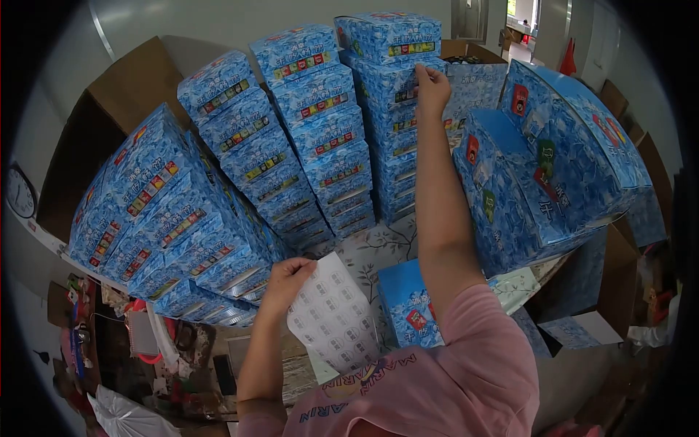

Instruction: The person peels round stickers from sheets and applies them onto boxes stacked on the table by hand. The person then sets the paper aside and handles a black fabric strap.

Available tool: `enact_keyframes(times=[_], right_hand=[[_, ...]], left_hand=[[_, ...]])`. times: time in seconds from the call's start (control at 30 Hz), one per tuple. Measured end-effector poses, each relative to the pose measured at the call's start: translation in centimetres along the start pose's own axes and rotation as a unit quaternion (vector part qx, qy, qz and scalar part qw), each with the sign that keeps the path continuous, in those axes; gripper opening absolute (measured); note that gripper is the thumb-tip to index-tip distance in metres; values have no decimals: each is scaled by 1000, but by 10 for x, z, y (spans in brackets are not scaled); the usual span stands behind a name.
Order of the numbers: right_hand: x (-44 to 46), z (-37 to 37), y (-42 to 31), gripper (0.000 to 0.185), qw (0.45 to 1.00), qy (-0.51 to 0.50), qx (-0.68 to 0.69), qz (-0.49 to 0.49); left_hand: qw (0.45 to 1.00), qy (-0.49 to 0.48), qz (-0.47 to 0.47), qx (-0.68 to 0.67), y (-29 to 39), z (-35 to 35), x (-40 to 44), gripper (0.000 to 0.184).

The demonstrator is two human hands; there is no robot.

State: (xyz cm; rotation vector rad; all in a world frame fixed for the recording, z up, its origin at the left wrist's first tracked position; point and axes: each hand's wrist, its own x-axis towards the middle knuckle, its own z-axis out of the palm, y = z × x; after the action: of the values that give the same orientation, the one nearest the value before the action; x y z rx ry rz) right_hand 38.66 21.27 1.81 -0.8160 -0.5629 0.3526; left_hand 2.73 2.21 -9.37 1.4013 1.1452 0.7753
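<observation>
My left hand point(290, 282) pinches the top left edge of a white sheet point(331, 309) printed with rows of round grey stickers. The sheet hangs in front of my chest. My right arm reaches up and forward, and my right hand point(432, 89) is at the front of a tall stack of blue boxes point(393, 80), near the upper edge of the second box. Its thumb and fingers are pressed together; whatever lies between them is too small to make out. A blue box point(410, 298) lies on the patterned table point(364, 255) under my right arm.
More stacks of blue boxes point(309, 80) rise at the centre and left point(175, 218). Large blue display boxes point(539, 175) stand at the right. An open brown carton point(124, 95) is at the back left, with cluttered shelves at the lower left.
</observation>
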Motion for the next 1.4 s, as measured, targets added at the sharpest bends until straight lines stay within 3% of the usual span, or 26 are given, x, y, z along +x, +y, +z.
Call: enact_keyframes(times=[0.07,0.1,0.2,0.27,0.4,0.47,0.6,0.67,0.7,0.77,0.87,1.0,1.07,1.1,1.17,1.27,1.4], right_hand=[[0,5,-2,17,987,126,-94,-28],[-1,4,-3,17,987,125,-96,-27],[-6,0,-7,22,989,73,-103,-74],[-4,-4,1,22,958,-14,-187,-219],[-4,-7,4,16,931,-20,-271,-241],[-4,-5,-1,19,848,-9,-419,-325],[-10,-5,-5,20,864,0,-419,-280],[-6,-5,9,22,924,10,-277,-262],[-2,-4,14,22,925,7,-274,-263],[1,-6,19,24,971,32,-171,-161],[7,-7,19,25,978,26,-158,-130],[4,-5,12,24,979,31,-123,-159],[-6,-4,-3,26,955,24,-256,-146],[-6,-3,-12,26,955,21,-256,-145],[-7,-2,-24,38,879,-18,-458,-132],[-8,0,-30,51,843,-26,-520,-139],[-16,-6,-9,61,861,-8,-469,-197]], left_hand=[[1000,2,-9,-3,0,2,0,17],[1000,2,-9,1,1,2,0,17],[1000,-1,-12,2,2,3,-2,17],[1000,-2,-14,1,1,2,-2,17],[1000,-1,-5,-7,-5,0,0,15],[1000,-2,-5,-9,-5,0,-1,15],[1000,5,-10,-17,2,0,-7,16],[1000,12,-12,-21,3,-2,-11,18],[1000,12,1,-12,1,-5,-12,17],[1000,13,11,-3,-3,-9,-16,16],[1000,7,7,-23,-7,-12,-18,17],[1000,7,3,-18,-10,-14,-18,19],[1000,12,-6,-18,-10,-13,-17,19],[1000,13,5,-12,-9,-12,-17,19],[1000,18,7,-8,-5,-12,-19,19],[1000,16,20,-17,7,-7,-17,19],[999,8,43,5,18,-1,-17,18]])
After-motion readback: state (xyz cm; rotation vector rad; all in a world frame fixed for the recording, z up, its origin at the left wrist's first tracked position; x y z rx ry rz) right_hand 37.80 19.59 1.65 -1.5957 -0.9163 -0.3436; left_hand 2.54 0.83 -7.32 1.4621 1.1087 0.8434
